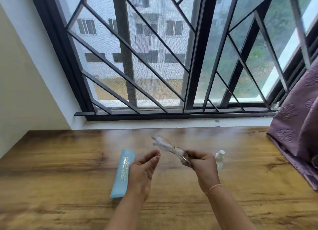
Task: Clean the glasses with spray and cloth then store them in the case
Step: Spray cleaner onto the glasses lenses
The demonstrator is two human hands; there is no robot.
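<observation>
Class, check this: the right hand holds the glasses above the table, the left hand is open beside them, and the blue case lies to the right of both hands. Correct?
Not quite. In the head view the blue case lies to the left, partly behind the left hand. The right hand does hold the glasses.

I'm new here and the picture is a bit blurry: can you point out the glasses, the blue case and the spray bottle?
glasses [167, 148]: head view, on the clear lens sticking out above the right hand.
blue case [122, 173]: head view, on the middle of its flat top.
spray bottle [219, 158]: head view, on its clear body below the white cap.
</observation>
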